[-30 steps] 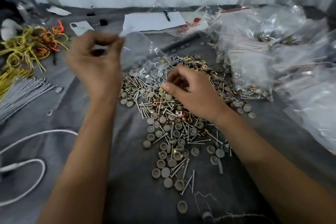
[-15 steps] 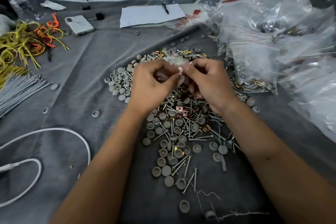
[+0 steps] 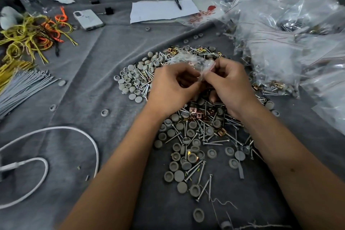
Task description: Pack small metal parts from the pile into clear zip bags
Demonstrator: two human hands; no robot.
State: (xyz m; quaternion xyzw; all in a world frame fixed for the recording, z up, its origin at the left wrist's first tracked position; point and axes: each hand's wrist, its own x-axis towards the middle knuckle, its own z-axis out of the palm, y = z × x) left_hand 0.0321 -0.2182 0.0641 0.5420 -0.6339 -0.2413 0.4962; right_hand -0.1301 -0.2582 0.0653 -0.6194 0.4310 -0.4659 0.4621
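A pile of small parts (image 3: 194, 132) lies on the grey cloth in the middle: screws, grey round caps and copper clips. Above the pile's far half, my left hand (image 3: 171, 87) and my right hand (image 3: 229, 84) meet, and both pinch the mouth of a small clear zip bag (image 3: 188, 60) between thumb and fingers. The crumpled bag points away from me over the pile. What is inside the bag I cannot make out.
A heap of clear bags (image 3: 287, 43), some filled, crowds the right side. Behind the pile lie a white sheet with a pen (image 3: 164, 10) and a phone (image 3: 87, 19). At the left are yellow and orange ties (image 3: 31, 33), grey ties (image 3: 22, 86) and a white cable (image 3: 56, 136).
My left hand came down from the upper left with the bag and met the right hand over the pile. The right hand lifted off the parts and now pinches the bag's mouth too.
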